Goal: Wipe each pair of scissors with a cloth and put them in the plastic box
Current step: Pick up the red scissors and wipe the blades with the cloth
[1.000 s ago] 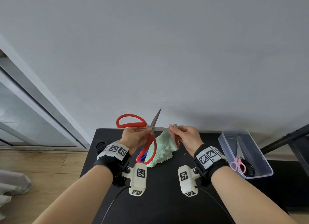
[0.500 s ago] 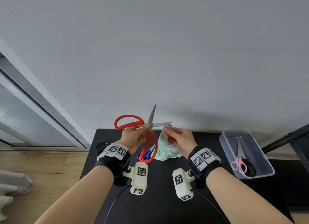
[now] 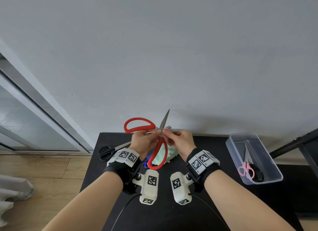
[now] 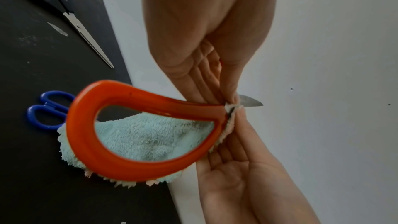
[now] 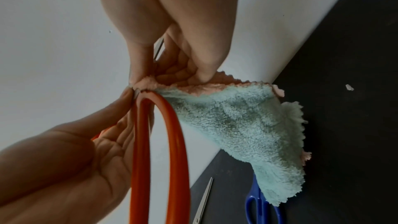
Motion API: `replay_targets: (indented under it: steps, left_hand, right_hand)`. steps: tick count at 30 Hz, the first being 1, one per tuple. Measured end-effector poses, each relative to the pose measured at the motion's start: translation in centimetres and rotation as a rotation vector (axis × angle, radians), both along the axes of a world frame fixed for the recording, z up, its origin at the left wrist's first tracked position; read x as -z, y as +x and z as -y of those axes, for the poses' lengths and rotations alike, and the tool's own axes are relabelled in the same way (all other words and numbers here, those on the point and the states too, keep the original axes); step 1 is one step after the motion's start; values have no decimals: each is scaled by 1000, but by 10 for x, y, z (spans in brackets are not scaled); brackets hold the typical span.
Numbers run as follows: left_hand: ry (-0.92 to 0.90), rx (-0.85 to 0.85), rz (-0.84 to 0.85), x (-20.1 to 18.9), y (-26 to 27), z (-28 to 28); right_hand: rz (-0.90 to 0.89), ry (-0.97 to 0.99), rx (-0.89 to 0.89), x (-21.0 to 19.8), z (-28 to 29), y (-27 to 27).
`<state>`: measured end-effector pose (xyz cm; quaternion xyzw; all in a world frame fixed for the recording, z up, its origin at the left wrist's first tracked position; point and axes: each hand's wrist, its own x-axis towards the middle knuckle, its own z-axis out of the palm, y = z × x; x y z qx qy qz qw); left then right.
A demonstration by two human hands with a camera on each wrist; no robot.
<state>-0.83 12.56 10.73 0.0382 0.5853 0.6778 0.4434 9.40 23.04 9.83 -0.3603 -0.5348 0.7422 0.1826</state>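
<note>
Large red-handled steel scissors [image 3: 155, 137], blades spread wide, held in the air above the far edge of the black rectangular table [image 3: 172, 213]. One blade points up toward the grey wall [image 3: 172, 50]; the other runs level to the right. One red loop sits up and left of the pivot, the other hangs down toward the table.

Left hand [image 3: 143, 141] grips the scissors at the pivot, fingers and thumb curled round the metal just by the handles. In the left wrist view the lower loop fills the foreground, with the fingertips [image 4: 231, 98] closing on the pivot.

Right hand [image 3: 179, 141] pinches a fluffy pale green cloth with a pink reverse [image 3: 163, 155] against the level blade right at the pivot, touching the left hand's fingertips. The cloth hangs from this pinch behind the lower red loop; whether its lower end touches the table cannot be told. The right wrist view shows the pink side folded under the thumb, green pile facing out.

On the table: black-handled scissors [image 3: 110, 149] closed, lying near the far left corner; blue-handled scissors [image 3: 146, 161] just beside the hanging cloth, mostly hidden by the left wrist.

Clear plastic rectangular box [image 3: 230, 144] at the right edge of the table, well apart from the hands. Inside it, pink-handled scissors [image 3: 246, 168] and another black-handled pair [image 3: 258, 174] lie side by side, touching, handles toward the near end.
</note>
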Motion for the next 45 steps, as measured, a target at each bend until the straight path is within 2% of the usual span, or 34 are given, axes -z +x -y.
replay_targets:
  steps: [5,15,20,31,40,45]
  left_hand:
    - [-8,-8,-4,-2,-3,1]
    - [-25,-25,-1,-7,-13,8]
    - [-51,-30,39,-4,-22,20]
    - [-114,130,-109,-13,-20,17]
    - [-207,222,-246,-28,-16,18]
    - [-195,213,-221,-30,-14,18]
  right_hand:
    - [-21,-36,1,-1,0,2]
    - [32,40,-32,-8,-21,19]
    - [5,-22,59,-8,-38,34]
    - [55,92,-186,-35,-30,26]
    - [76,92,-273,-33,-23,7]
    - [90,72,-284,-27,-19,2]
